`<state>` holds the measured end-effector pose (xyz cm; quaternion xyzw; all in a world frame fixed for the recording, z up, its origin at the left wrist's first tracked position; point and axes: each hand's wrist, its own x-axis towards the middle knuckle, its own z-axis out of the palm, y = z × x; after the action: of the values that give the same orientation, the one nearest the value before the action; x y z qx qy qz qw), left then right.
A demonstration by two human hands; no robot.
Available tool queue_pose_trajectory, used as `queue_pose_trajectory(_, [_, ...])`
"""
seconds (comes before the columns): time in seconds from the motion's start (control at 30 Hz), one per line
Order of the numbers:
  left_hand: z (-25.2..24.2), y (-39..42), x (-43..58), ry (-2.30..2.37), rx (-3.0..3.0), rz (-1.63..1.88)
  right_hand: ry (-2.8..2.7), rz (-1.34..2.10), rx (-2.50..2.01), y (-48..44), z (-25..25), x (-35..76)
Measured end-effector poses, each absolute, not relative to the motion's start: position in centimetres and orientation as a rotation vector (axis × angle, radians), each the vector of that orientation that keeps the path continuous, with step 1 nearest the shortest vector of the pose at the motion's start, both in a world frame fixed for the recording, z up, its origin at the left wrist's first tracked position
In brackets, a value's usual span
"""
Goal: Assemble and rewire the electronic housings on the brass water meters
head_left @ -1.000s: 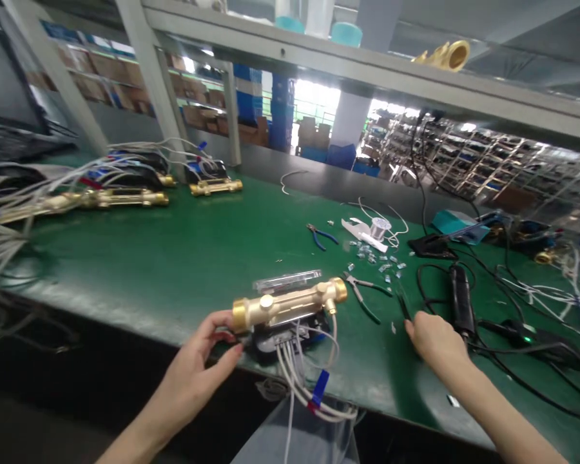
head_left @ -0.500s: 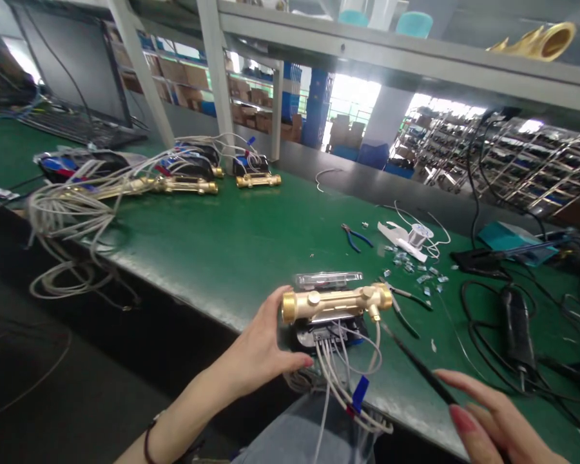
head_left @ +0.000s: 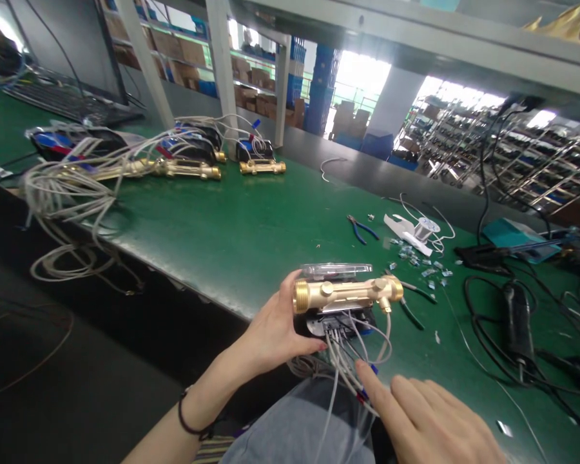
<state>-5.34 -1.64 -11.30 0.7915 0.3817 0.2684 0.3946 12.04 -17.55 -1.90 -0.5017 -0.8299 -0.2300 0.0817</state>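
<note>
My left hand [head_left: 275,328] grips a brass pipe-bodied meter [head_left: 348,292] from below at its threaded left end. A transparent plastic cover [head_left: 336,269] lies along the far side of the brass body, and a black housing [head_left: 331,323] sits under it. A bundle of grey-white wires [head_left: 352,364] hangs from the housing toward my lap. My right hand [head_left: 428,419] is at the lower right, fingers spread, with the index fingertip on the wires. No tool shows in it.
Blue-handled pliers [head_left: 360,229], green-handled pliers [head_left: 413,303], a solder spool [head_left: 426,227] and scattered small transparent bits [head_left: 415,256] lie on the green bench [head_left: 183,219]. Similar brass meters [head_left: 262,167] with wires lie behind. A black corded tool [head_left: 518,325] lies right.
My right hand has moved left from the lower right onto the wires, and the thin black tool it held is no longer visible. The meter sits slightly higher, and the view has shifted.
</note>
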Motion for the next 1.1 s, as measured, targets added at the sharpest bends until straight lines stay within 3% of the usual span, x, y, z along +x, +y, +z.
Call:
queue_pose_trajectory(0.67, [-11.4,-1.6,-4.9,0.894,2.238,0.812,-2.642,-0.813,-1.455,-16.2,0.4,11.5])
queue_pose_trajectory(1.1, [-11.3,-1.7,-4.9,0.903,2.266,0.796,-2.116,-0.808,-1.931,-19.4,-10.7,8.0])
